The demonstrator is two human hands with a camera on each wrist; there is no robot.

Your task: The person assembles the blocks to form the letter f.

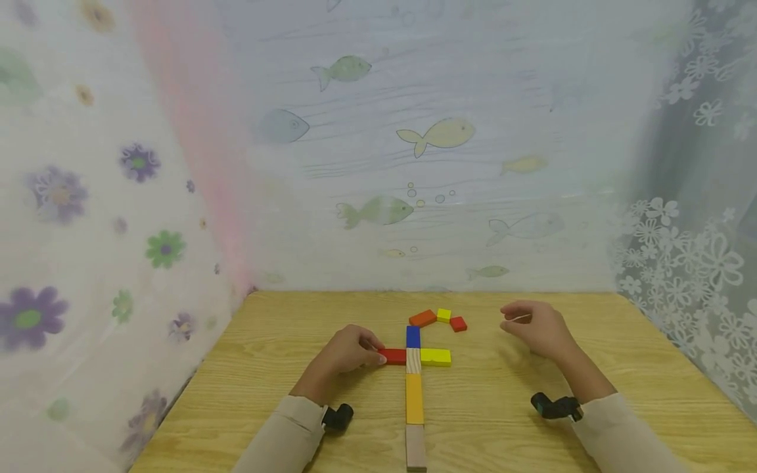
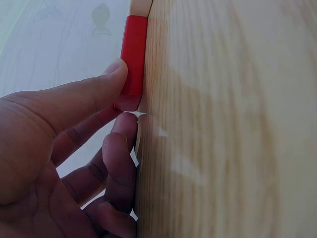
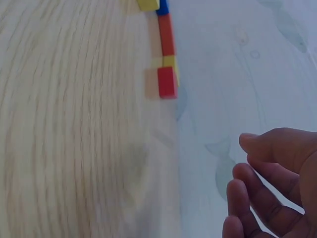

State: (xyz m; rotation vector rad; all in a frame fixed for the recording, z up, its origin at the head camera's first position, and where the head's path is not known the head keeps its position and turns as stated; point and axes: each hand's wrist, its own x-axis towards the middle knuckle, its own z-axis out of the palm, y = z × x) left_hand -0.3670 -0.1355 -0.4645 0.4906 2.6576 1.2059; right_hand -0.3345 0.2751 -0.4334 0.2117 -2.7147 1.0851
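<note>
My left hand pinches a red rectangular block by its outer end, thumb on one side, as the left wrist view also shows. The block's inner end meets a striped wooden block, and a yellow block extends from the opposite side. A blue block lies beyond the striped one; an amber block and a pale brown block run toward me. My right hand hovers at the right with loosely bent fingers, holding nothing. Nearest to it is a small red block.
From the blue block's far end, an orange block and a small yellow block curve right toward the small red one. Everything lies on a wood-grain table. A fish-patterned curtain hangs behind its far edge, with flowered sheeting at the left.
</note>
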